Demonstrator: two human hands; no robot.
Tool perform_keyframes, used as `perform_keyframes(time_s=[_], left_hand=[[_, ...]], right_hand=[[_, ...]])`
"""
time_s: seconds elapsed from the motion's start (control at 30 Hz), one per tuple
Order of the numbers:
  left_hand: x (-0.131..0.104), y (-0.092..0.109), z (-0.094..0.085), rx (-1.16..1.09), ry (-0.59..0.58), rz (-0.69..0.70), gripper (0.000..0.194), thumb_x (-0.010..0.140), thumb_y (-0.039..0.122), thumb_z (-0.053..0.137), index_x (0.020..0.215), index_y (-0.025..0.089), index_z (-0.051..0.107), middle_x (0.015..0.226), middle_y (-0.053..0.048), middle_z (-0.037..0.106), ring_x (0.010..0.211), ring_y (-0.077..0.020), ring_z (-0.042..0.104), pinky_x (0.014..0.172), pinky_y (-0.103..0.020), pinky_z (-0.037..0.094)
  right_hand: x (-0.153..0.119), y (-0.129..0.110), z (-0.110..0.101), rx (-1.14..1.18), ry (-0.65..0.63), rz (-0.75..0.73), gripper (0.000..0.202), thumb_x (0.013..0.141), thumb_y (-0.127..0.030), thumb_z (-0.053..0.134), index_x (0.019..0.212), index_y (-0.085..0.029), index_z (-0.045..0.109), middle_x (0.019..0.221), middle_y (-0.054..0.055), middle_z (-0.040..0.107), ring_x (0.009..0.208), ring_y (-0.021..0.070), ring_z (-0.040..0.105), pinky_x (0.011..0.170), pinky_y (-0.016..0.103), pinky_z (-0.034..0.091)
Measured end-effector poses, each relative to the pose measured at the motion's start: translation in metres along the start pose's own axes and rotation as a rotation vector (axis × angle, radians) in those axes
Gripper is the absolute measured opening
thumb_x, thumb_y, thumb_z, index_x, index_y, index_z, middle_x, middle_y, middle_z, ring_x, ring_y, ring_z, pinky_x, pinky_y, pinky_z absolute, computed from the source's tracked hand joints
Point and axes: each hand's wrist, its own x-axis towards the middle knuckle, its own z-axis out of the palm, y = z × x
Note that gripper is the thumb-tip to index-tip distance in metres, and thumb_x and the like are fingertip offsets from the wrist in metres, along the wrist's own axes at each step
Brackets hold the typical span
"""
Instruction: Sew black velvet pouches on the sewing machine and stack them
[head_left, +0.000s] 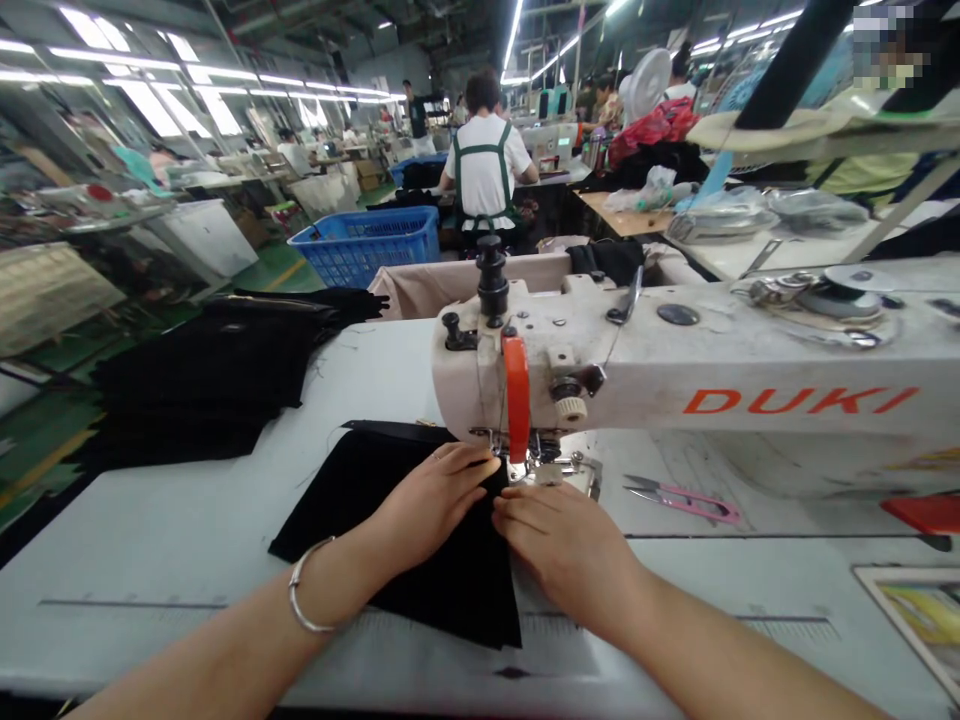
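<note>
A black cloth piece (450, 570) lies on the pale sewing table, its right edge by the needle area of a white sewing machine (637, 350). My left hand (435, 500) rests on top of the cloth, palm down, fingertips beside the presser foot (517, 470). Its fingers lie fairly flat and close to the foot. On the cloth's right edge, just below the foot, my right hand (562, 540) has its fingers bent together, pinching the edge. An orange guard (517, 400) stands in front of the needle, which is hard to make out.
Black cloth pieces (217, 370) are stacked at the table's left. Pink-handled thread snips (686, 500) lie right of my right hand. Behind the machine are a fabric-lined bin (427, 285), a blue basket (367, 245) and a seated person (484, 160) facing away.
</note>
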Motion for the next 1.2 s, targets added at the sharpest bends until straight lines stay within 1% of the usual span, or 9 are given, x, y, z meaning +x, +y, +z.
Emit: perform_keyframes(time_s=[0.3, 0.7, 0.83, 0.93, 0.97, 1.07, 1.1, 1.13, 1.2], left_hand=[[-0.001, 0.028, 0.000, 0.048, 0.068, -0.008, 0.028, 0.097, 0.011, 0.047, 0.121, 0.014, 0.060, 0.123, -0.010, 0.065, 0.121, -0.0222, 0.057, 0.106, -0.044, 0.048], [0.001, 0.020, 0.000, 0.007, 0.088, 0.022, 0.028, 0.096, 0.014, 0.047, 0.120, 0.016, 0.062, 0.123, -0.010, 0.066, 0.118, -0.0222, 0.059, 0.105, -0.044, 0.049], [0.001, 0.017, -0.002, -0.013, 0.041, 0.003, 0.030, 0.096, 0.013, 0.048, 0.121, 0.017, 0.063, 0.129, -0.009, 0.063, 0.122, -0.0217, 0.057, 0.108, -0.044, 0.046], [-0.003, 0.019, -0.010, -0.009, -0.039, -0.019, 0.031, 0.097, 0.020, 0.050, 0.127, 0.017, 0.060, 0.135, -0.009, 0.060, 0.128, -0.0221, 0.053, 0.113, -0.046, 0.041], [-0.008, 0.023, -0.013, -0.004, -0.076, -0.016, 0.037, 0.096, 0.028, 0.055, 0.131, 0.017, 0.056, 0.139, -0.010, 0.056, 0.132, -0.0241, 0.049, 0.114, -0.048, 0.039], [-0.029, 0.044, -0.020, 0.029, -0.177, 0.027, 0.085, 0.078, 0.056, 0.073, 0.145, 0.014, 0.041, 0.153, -0.015, 0.039, 0.142, -0.0329, 0.036, 0.114, -0.054, 0.036], [-0.038, 0.053, -0.020, 0.047, -0.190, 0.043, 0.090, 0.075, 0.054, 0.075, 0.147, 0.014, 0.038, 0.155, -0.015, 0.035, 0.143, -0.0336, 0.033, 0.114, -0.054, 0.036], [-0.047, 0.060, -0.020, 0.063, -0.186, 0.059, 0.085, 0.078, 0.046, 0.075, 0.147, 0.014, 0.038, 0.155, -0.014, 0.035, 0.144, -0.0324, 0.032, 0.114, -0.052, 0.037], [-0.061, 0.072, -0.018, 0.077, -0.147, 0.085, 0.063, 0.087, 0.021, 0.062, 0.146, 0.015, 0.040, 0.153, -0.010, 0.040, 0.144, -0.0261, 0.034, 0.115, -0.046, 0.038]], right_hand=[[-0.004, 0.004, -0.004, 0.015, 0.054, -0.046, 0.025, 0.096, -0.009, 0.045, 0.109, -0.013, 0.066, 0.111, 0.008, 0.071, 0.109, 0.0179, 0.063, 0.091, 0.033, 0.049], [-0.003, 0.005, -0.002, 0.032, 0.048, -0.011, 0.024, 0.093, -0.008, 0.047, 0.107, -0.012, 0.067, 0.106, 0.010, 0.072, 0.105, 0.0194, 0.064, 0.090, 0.035, 0.051], [-0.003, 0.000, 0.003, 0.061, 0.033, -0.005, 0.025, 0.093, -0.008, 0.048, 0.110, -0.013, 0.066, 0.109, 0.009, 0.071, 0.109, 0.0190, 0.062, 0.095, 0.036, 0.049], [-0.004, -0.003, -0.004, 0.049, -0.010, 0.017, 0.026, 0.094, -0.009, 0.048, 0.114, -0.013, 0.064, 0.115, 0.009, 0.069, 0.115, 0.0190, 0.059, 0.098, 0.035, 0.047], [-0.005, -0.004, -0.011, 0.047, -0.047, 0.026, 0.027, 0.094, -0.010, 0.048, 0.117, -0.014, 0.063, 0.119, 0.008, 0.068, 0.119, 0.0193, 0.057, 0.101, 0.036, 0.045], [-0.017, -0.002, -0.037, 0.023, -0.175, 0.081, 0.045, 0.086, -0.006, 0.054, 0.129, -0.019, 0.055, 0.136, 0.004, 0.058, 0.131, 0.0225, 0.045, 0.112, 0.044, 0.033], [-0.021, 0.001, -0.046, -0.004, -0.200, 0.109, 0.054, 0.082, -0.002, 0.055, 0.133, -0.021, 0.052, 0.141, 0.004, 0.054, 0.134, 0.0242, 0.042, 0.113, 0.047, 0.030], [-0.026, 0.004, -0.053, -0.042, -0.218, 0.146, 0.060, 0.079, 0.000, 0.055, 0.135, -0.022, 0.050, 0.143, 0.004, 0.051, 0.134, 0.0258, 0.040, 0.112, 0.048, 0.030], [-0.029, 0.013, -0.059, -0.117, -0.215, 0.213, 0.057, 0.080, 0.001, 0.057, 0.131, -0.023, 0.053, 0.138, 0.005, 0.054, 0.128, 0.0280, 0.045, 0.105, 0.048, 0.037]])
